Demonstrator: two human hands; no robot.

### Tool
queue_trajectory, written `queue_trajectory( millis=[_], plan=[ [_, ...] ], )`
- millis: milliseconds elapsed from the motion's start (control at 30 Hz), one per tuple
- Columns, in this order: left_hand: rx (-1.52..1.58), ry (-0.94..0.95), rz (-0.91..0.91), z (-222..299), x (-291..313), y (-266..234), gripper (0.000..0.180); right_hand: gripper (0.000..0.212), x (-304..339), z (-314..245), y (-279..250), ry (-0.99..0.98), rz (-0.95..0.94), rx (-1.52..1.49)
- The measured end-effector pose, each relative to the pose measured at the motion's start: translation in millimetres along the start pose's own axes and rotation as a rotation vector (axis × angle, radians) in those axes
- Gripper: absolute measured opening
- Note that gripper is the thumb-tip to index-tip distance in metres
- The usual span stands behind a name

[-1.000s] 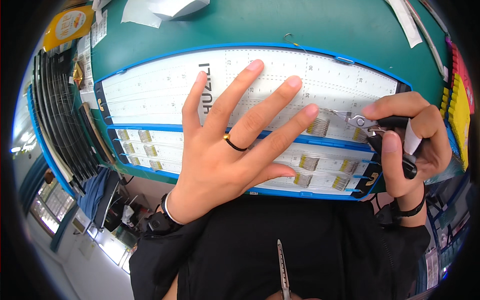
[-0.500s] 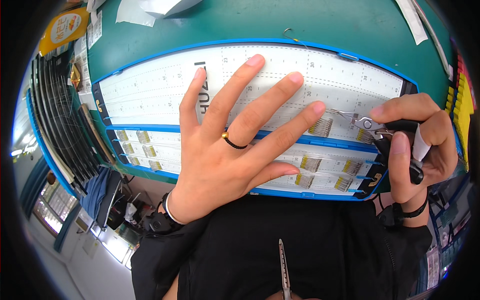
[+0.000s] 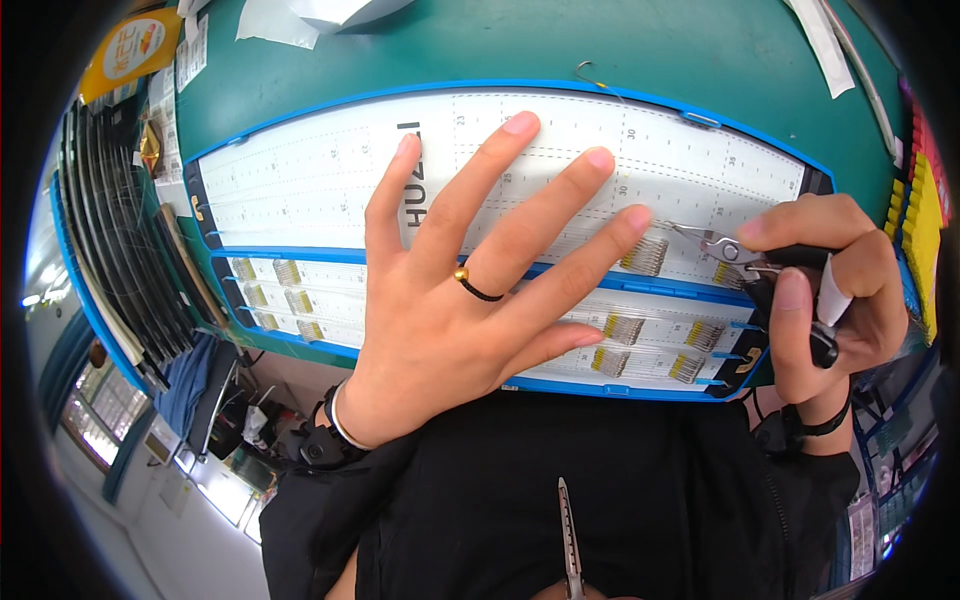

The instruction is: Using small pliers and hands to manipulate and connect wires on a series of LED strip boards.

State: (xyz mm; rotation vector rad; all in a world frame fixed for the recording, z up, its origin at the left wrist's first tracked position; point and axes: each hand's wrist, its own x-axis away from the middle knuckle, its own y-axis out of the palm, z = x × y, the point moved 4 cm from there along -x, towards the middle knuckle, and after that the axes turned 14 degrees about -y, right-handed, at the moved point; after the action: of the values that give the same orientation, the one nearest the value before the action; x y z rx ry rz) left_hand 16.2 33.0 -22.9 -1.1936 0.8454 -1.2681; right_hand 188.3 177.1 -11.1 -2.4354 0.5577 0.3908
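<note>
Barely anything shifts against the earlier frame: our left hand [image 3: 430, 310] and right hand [image 3: 872, 300] keep nearly the same pose, while the whole view slides slightly.

Table [image 3: 680, 50]: green, spreading beyond the case.

Case [image 3: 300, 180]: blue-edged, long, lying open on the table in front of us, at its near edge; two white ruled panels, the far one broader, the near one slimmer, joined along a blue seam.

Row of dark strips [image 3: 110, 240]: standing at our left, beside the case.

Left hand: back uppermost, all fingers spread wide across both panels; we see nothing in its hold, and what lies under the palm is hidden.

Right hand: curled closed around the pliers [image 3: 728, 249], over the case's right end.

Yellow packet [image 3: 135, 55]: far left corner.

Pliers: black handles, silver nose pointing left, tip just beside our left index fingertip; we cannot tell whether it pinches anything.

Hook bundles [image 3: 645, 257]: yellow-topped, set in groups on both panels.

Single hook [image 3: 600, 84]: at the case's far edge.

Ring [image 3: 461, 274]: black band, gold bead, left middle finger.
</note>
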Motion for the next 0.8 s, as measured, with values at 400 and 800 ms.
queue_trajectory(
  millis=[400,800],
  plan=[
    [0.141,0.034,0.097,-9,2,-1,0.050,0.020,-2,3,2,0.041,0.036,-0.036],
    [0.485,0.036,0.120,-3,-2,-18,0.042,0.019,3,7,-2,0.063,0.168,-0.123]
  ],
)
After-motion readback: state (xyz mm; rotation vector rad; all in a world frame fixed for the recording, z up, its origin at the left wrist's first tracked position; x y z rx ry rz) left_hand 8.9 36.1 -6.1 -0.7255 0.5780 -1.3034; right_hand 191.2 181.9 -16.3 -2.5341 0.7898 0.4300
